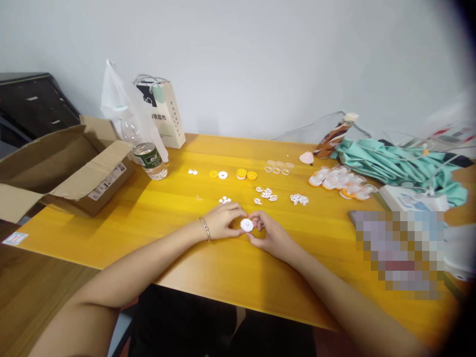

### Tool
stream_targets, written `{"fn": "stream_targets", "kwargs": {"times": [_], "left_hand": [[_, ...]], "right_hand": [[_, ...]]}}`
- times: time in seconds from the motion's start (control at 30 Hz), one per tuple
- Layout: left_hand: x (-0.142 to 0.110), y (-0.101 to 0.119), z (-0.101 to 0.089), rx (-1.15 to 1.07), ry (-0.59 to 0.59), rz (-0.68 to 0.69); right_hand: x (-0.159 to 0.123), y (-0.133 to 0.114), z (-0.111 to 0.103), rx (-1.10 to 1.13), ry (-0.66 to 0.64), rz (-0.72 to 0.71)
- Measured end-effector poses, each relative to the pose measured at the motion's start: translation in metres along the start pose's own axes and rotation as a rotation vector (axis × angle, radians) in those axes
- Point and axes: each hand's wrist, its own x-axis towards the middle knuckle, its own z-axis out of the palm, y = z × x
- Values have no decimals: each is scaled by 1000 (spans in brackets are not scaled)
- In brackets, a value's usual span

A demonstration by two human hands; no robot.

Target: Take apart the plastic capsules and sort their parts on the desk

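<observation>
Between my two hands is a small white round plastic piece (246, 225), its flat face turned up. My left hand (226, 220) grips its left edge with thumb and finger. The fingers of my right hand (269, 233) are closed at its right edge. Just beyond my left hand lie several small white discs (224, 200). Farther off are several white openwork pieces (266, 192), a tight cluster of similar white pieces (299, 199), yellow round pieces (246, 174), a white ring (222, 175) and several clear round caps (276, 170).
An open cardboard box (107, 173) and a water bottle (150, 161) stand on the left, with a paper bag (171, 119) behind. To the right are stacked clear-and-orange pieces (340, 182), a brown drink bottle (334, 136), teal cloth (394, 163) and a blurred-out object (394, 253).
</observation>
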Motion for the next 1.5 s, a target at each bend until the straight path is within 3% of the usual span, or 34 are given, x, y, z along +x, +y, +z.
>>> {"fn": "stream_targets", "kwargs": {"times": [0.33, 0.43, 0.53, 0.6, 0.67, 0.77, 0.93, 1.07, 1.2, 1.27, 1.37, 1.5], "left_hand": [[3, 4, -2, -156, 78, -16], [2, -8, -18, -153, 230, -145], [2, -37, -40, -11, 401, -344], [5, -60, -53, 130, 449, -475], [9, -82, -63, 248, 413, -593], [16, -103, -70, 288, 364, -641], [24, -111, -65, 294, 301, -664], [26, -104, -62, 302, 305, -674], [22, -78, -57, 321, 370, -616], [17, -55, -51, 266, 339, -422], [6, -18, -37, 134, 148, -61], [-7, 13, -15, 135, 51, 90]], "right_hand": [[-3, -1, -2, 46, 5, -6], [-3, -1, -2, 46, 2, -4], [-3, 1, -1, 43, 4, -10], [-3, 2, 0, 37, 7, -23], [-3, 4, 0, 33, 9, -36], [-3, 6, 1, 34, 3, -42], [-3, 5, 0, 37, -3, -41], [-3, 5, -1, 41, -3, -38], [-4, 4, -1, 77, 0, -28], [-3, 3, -1, 130, 1, -20], [-1, 6, -7, 175, 93, -11], [9, 33, -41, 21, 435, 50]]}}
